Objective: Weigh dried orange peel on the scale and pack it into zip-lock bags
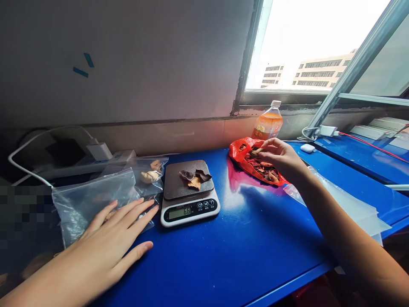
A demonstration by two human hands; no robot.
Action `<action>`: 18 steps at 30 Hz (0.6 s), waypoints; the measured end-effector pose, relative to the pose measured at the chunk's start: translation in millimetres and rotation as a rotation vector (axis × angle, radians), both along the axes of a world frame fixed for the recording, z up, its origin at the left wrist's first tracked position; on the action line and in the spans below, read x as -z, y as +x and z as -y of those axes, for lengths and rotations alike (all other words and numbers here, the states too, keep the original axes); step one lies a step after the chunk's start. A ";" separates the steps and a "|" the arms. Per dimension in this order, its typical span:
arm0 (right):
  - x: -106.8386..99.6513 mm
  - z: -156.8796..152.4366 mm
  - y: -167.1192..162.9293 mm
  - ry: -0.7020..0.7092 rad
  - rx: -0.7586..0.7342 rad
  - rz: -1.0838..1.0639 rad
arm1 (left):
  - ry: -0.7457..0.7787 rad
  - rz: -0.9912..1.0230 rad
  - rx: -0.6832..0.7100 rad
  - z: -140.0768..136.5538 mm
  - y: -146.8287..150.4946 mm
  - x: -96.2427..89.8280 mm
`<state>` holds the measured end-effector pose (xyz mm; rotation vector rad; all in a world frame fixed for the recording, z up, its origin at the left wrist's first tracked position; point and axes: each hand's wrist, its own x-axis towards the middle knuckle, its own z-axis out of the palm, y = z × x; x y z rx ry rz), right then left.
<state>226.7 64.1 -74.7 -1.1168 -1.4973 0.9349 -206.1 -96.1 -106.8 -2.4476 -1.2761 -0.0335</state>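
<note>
A kitchen scale (191, 211) with a grey platform stands on the blue table, its display reading about 6.6. On the platform lie a few curled pieces of dried peel (194, 183), dark outside and paler inside. My left hand (118, 232) rests with fingers spread over clear zip bags (96, 194), left of the scale. My right hand (284, 158) is over an open red plastic bag (238, 147) full of more dried pieces. Its thumb and fingers pinch a brown piece of dried peel (255, 152), partly hidden by the fingertips.
Behind the red bag stands an orange drink bottle (267, 123). Flat clear bags (348, 200) lie under my right forearm. A small clear bag holds pale pieces (149, 176). A white charger (99, 150) with cable sits back left, and a metal frame (351, 55) rises at right.
</note>
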 end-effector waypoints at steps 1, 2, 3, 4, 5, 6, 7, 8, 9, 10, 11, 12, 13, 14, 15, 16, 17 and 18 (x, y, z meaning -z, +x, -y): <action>-0.8 1.7 -2.0 0.012 -0.019 -0.003 | -0.001 -0.002 0.000 -0.3 -0.8 0.1; -1.2 3.3 -4.5 0.022 -0.045 -0.008 | -0.001 0.003 0.000 -0.4 -1.0 0.0; -1.2 4.8 -7.3 0.032 -0.074 -0.006 | 0.000 0.012 -0.003 -0.4 -0.8 -0.3; -0.5 6.2 -10.5 0.044 -0.100 0.005 | 0.001 0.025 -0.005 -0.1 -0.2 -0.9; 0.9 7.7 -14.0 0.061 -0.118 0.023 | 0.004 0.037 -0.006 0.3 0.7 -1.8; 2.9 9.1 -17.9 0.080 -0.134 0.044 | 0.005 0.046 -0.009 0.9 1.9 -2.7; 5.3 10.6 -22.3 0.097 -0.153 0.067 | 0.007 0.051 -0.009 1.7 3.2 -3.7; 7.9 12.1 -27.5 0.117 -0.178 0.085 | 0.008 0.054 -0.009 2.6 4.7 -4.3; 10.4 13.4 -33.6 0.144 -0.203 0.106 | 0.008 0.051 -0.010 3.7 6.4 -4.5; 12.4 14.3 -40.8 0.181 -0.219 0.145 | 0.008 0.045 -0.014 4.8 8.1 -4.2; 13.9 14.6 -49.0 0.227 -0.225 0.205 | 0.010 0.038 -0.023 6.0 9.9 -3.3; 14.5 14.1 -58.4 0.281 -0.222 0.278 | 0.013 0.033 -0.037 7.1 11.7 -2.0; 14.2 12.7 -68.8 0.337 -0.215 0.353 | 0.018 0.034 -0.056 8.2 13.4 -0.8; 13.2 10.4 -80.0 0.388 -0.207 0.419 | 0.020 0.043 -0.077 9.1 14.9 0.0; 11.7 7.2 -91.8 0.431 -0.203 0.467 | 0.016 0.060 -0.100 10.0 16.5 0.1; 9.8 3.5 -103.7 0.462 -0.207 0.494 | 0.001 0.080 -0.124 10.7 18.1 -1.0; 7.7 -0.7 -115.5 0.481 -0.212 0.510 | -0.032 0.094 -0.146 11.4 19.8 -3.4; 5.4 -4.8 -126.6 0.491 -0.214 0.525 | -0.076 0.099 -0.166 12.0 21.7 -6.8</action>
